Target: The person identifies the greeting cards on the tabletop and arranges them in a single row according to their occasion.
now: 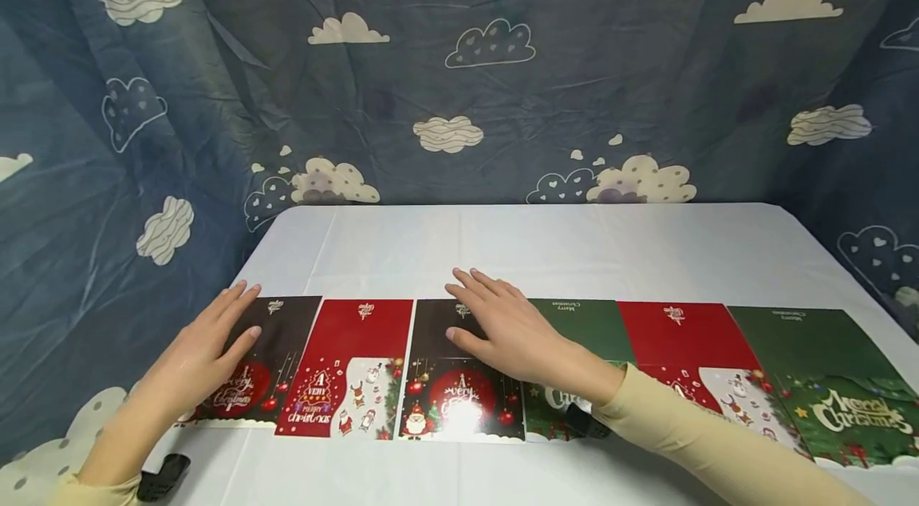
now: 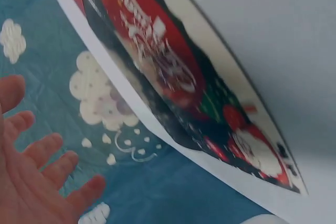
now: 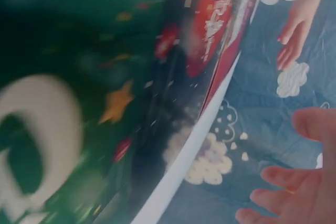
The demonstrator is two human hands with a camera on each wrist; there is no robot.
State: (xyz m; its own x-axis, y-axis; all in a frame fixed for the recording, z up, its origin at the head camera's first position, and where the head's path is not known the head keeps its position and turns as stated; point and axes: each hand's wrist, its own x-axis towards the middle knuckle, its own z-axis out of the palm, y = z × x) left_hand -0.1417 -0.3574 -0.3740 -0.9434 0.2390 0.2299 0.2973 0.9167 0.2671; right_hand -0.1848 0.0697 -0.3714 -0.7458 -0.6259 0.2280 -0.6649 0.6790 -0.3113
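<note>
Several Christmas cards lie in a row on the white table, their pictures facing up. At the left end, my left hand [image 1: 197, 358] is over the edge of a black card [image 1: 290, 338], fingers extended and holding nothing. A red card [image 1: 376, 330] comes beside it, then a second black card [image 1: 434, 362]. My right hand [image 1: 513, 326] spreads its fingers above that second black card and a green card [image 1: 581, 334], part of which my forearm covers. Both wrist views show fingers apart from the cards, with nothing in the left palm [image 2: 31, 182] or the right fingers [image 3: 283, 192].
Farther right lie another red card [image 1: 678, 338] and another green card [image 1: 804, 346]. The white table [image 1: 546, 247] extends behind the row. A dark blue cloth [image 1: 402, 99] with cloud prints hangs at the back and sides. Black wrist straps [image 1: 163, 476] sit under the wrists.
</note>
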